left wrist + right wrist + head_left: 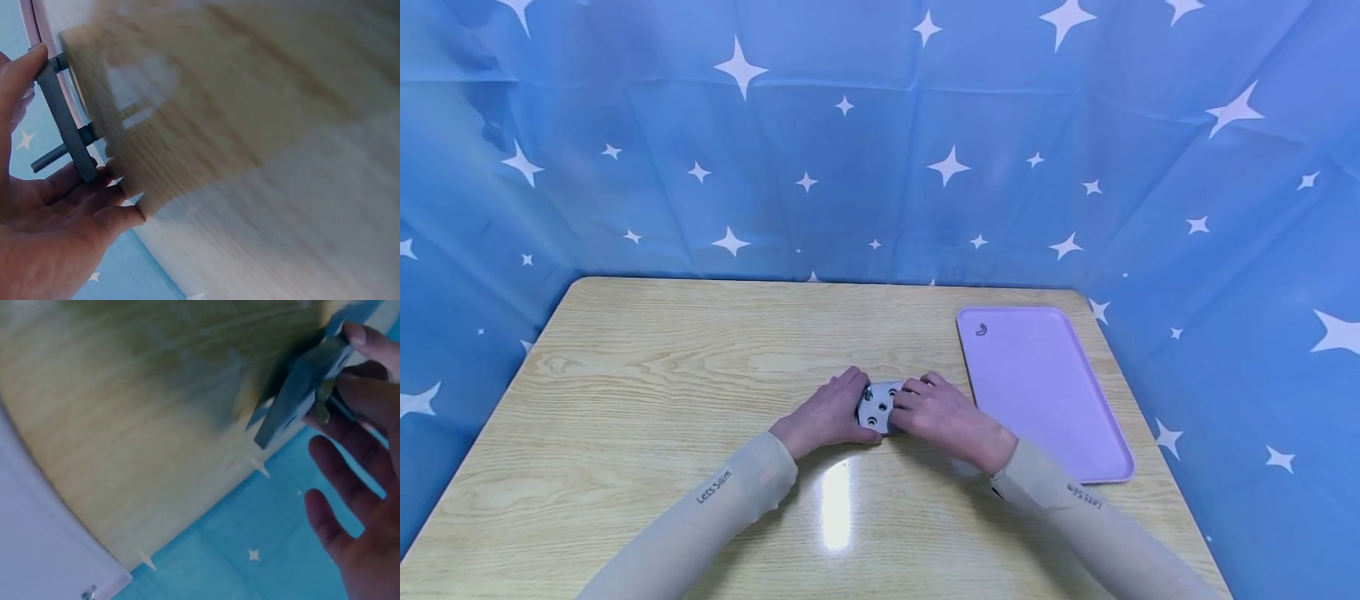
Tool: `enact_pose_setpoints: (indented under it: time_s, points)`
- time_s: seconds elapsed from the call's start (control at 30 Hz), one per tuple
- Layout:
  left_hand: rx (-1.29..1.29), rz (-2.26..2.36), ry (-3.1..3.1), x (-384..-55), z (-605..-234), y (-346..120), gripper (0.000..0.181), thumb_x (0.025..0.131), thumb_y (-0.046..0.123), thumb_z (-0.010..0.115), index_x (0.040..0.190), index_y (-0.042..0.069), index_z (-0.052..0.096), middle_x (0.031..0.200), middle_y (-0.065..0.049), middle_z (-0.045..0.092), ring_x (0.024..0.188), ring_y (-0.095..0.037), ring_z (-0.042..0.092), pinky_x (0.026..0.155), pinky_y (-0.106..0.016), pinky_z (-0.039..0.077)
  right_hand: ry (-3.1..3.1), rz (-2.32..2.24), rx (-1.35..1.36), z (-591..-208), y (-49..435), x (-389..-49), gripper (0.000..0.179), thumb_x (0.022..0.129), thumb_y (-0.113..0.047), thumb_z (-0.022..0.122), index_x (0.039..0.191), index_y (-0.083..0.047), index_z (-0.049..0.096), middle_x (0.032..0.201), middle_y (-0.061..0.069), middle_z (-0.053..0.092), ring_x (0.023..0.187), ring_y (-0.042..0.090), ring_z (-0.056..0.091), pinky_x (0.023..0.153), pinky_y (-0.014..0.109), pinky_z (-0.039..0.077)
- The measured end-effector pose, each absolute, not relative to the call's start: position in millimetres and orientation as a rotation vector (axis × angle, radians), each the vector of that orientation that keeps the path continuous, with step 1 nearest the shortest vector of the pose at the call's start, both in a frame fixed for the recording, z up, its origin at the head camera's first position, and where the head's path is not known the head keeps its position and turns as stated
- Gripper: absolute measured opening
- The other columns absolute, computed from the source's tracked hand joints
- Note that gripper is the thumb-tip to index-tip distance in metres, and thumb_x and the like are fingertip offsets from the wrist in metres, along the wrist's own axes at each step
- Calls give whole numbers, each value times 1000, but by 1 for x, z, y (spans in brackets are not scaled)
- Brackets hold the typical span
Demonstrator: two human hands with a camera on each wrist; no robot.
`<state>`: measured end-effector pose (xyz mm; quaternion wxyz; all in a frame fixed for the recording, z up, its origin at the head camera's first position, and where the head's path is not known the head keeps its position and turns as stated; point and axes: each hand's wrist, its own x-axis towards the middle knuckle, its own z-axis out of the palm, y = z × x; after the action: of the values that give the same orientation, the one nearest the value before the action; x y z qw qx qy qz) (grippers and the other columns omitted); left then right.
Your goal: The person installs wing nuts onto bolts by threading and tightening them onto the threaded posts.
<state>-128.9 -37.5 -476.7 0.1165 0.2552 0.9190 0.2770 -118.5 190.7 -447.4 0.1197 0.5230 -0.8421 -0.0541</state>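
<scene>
A grey metal plate with several round holes is in the middle of the table, held by its edges between the thumb and fingers of my left hand. In the left wrist view, a threaded bolt passes through the plate and stands out on its upper side. My right hand is over the plate's right part. Its thumb and forefinger pinch a small brass-coloured piece close to the plate's face; I cannot tell its exact kind. The ring and little fingers are spread away from the plate.
A shallow lilac tray lies at the right, near my right forearm. On its far left corner there is a small dark curved mark or item. The wood-grain table ends at a blue curtain with white stars.
</scene>
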Motion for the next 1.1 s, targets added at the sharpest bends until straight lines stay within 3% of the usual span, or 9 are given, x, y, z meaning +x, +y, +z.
enact_pose_setpoints:
  time_s: [0.23,0.47,0.8,0.9,0.97,1.1]
  points:
    - [747,816,2692,-128,-476,-37,67,74,40,92,118,5,56,109,-2,52,86,-18,49,74,-34,44,-2555,-83,1360,-456,185,-114,8,92,-19,78,99,-16,73,92,-3,70,83,18,62,72,35,45]
    - [760,823,2701,-129,-477,-38,68,73,40,92,117,4,56,109,-3,53,86,-17,49,73,-34,44,-2630,16,1189,-458,176,-108,10,91,-20,79,87,-13,72,80,1,70,66,18,60,58,32,40]
    - [756,844,2692,-128,-478,-38,67,73,39,93,116,4,56,107,-3,53,86,-16,49,76,-37,46,-2671,123,1051,-461,171,-102,16,90,-16,79,80,-9,68,71,2,64,58,18,55,54,34,43]
    - [773,831,2698,-128,-479,-37,66,73,39,92,116,4,56,107,-3,53,86,-16,49,78,-37,46,-2736,132,1036,-457,174,-103,22,93,-29,76,85,-10,69,75,2,66,64,19,58,59,36,46]
    - [783,827,2702,-128,-479,-38,67,73,39,92,116,4,56,106,-3,53,85,-16,49,77,-36,46,-2776,149,1056,-452,179,-105,27,94,-36,74,97,-9,73,85,3,71,77,22,64,67,39,50]
    - [788,834,2700,-128,-477,-39,66,73,38,92,117,4,56,109,-3,54,85,-17,50,75,-35,47,-2768,121,1284,-440,191,-112,42,92,-31,78,129,-12,70,126,4,70,115,27,63,89,48,52]
